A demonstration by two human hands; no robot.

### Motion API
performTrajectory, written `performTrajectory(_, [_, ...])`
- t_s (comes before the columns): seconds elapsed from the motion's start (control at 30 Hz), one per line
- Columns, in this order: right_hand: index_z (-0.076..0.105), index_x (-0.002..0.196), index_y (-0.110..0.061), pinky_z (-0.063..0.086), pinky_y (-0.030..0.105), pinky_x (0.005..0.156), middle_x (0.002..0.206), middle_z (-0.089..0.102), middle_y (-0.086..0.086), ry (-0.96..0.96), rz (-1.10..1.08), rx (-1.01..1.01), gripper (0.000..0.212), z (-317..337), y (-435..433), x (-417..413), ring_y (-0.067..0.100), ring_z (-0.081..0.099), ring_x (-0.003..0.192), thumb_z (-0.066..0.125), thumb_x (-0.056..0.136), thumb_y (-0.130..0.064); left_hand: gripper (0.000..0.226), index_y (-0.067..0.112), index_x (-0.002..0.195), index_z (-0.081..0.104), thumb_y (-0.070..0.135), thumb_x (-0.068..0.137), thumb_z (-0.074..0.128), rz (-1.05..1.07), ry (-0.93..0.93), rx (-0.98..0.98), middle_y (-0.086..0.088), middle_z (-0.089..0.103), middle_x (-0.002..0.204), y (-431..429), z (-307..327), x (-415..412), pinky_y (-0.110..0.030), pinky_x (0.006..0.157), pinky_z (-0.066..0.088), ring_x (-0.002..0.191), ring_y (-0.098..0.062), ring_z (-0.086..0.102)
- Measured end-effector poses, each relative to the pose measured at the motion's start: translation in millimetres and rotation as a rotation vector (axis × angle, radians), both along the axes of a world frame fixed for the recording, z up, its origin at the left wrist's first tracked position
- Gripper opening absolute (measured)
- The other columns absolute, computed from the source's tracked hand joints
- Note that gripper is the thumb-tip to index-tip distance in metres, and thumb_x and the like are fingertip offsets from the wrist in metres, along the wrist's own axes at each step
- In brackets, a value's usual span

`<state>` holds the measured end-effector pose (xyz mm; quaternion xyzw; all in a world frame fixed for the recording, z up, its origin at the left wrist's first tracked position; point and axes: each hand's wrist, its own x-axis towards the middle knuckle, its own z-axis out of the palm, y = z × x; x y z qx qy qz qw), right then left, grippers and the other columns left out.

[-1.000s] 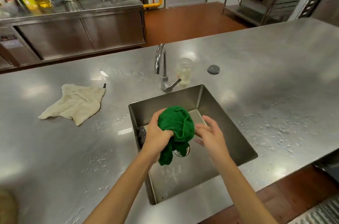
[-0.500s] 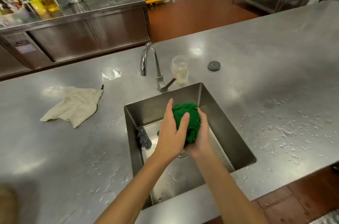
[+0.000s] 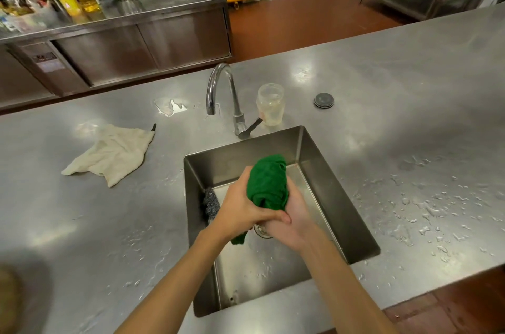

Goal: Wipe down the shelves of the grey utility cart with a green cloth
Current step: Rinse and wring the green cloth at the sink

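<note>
A bunched green cloth [image 3: 269, 183] is held over the steel sink [image 3: 322, 169]. My left hand [image 3: 243, 205] grips it from the left, fingers wrapped across its lower part. On the right, my right hand [image 3: 293, 213] grips the cloth from beneath. The two hands squeeze it between them, and a small tail of cloth hangs below my left wrist. No grey utility cart is in view.
A steel scourer [image 3: 211, 201] lies in the sink's left corner. Behind the sink stand the tap [image 3: 222, 93] and a glass jar [image 3: 270, 107], with a dark round plug [image 3: 323, 100] further right. A beige rag [image 3: 112, 153] lies on the wet counter at left.
Both hands have closed tighter on the green cloth and wrung it into a longer roll; my left fingers now cross over my right hand. The camera has moved closer.
</note>
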<state>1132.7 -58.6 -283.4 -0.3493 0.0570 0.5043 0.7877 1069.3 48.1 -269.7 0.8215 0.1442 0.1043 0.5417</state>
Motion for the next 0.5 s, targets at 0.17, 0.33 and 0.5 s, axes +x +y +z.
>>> performTrajectory(0.17, [0.036, 0.149, -0.028, 0.026, 0.038, 0.116, 0.153, 0.04, 0.0, -0.591, 0.197, -0.475, 0.057, 13.9, -18.2, 19.5, 0.017, 0.038, 0.139, 0.024, 0.101, -0.056, 0.076, 0.018, 0.123, 0.055, 0.018, 0.058, 0.094, 0.123, 0.026, -0.048, 0.001, 0.067, 0.112, 10.4, -8.3, 6.4, -0.036, 0.091, 0.056, 0.106, -0.014, 0.065])
performTrajectory(0.33, [0.015, 0.154, -0.037, 0.024, 0.03, 0.116, 0.162, 0.014, -0.014, -1.582, 0.011, -0.606, 0.075, 25.7, -40.6, 38.9, 0.005, 0.019, 0.146, 0.052, 0.096, -0.007, 0.067, 0.016, 0.119, 0.051, 0.004, 0.062, 0.084, 0.134, 0.102, -0.094, -0.003, 0.066, 0.102, 22.6, -8.9, 18.2, -0.011, 0.07, 0.051, 0.086, -0.001, 0.065])
performTrajectory(0.5, [-0.009, 0.154, -0.026, 0.032, 0.049, 0.115, 0.162, -0.019, 0.009, -2.282, 0.283, -0.726, 0.121, 27.2, -27.4, 48.7, 0.032, 0.0, 0.151, 0.07, 0.071, 0.014, 0.065, 0.012, 0.117, 0.049, 0.004, 0.059, 0.08, 0.042, 0.134, -0.158, -0.012, 0.066, 0.099, 25.2, -5.3, 25.9, -0.028, 0.073, 0.058, 0.083, -0.013, 0.068])
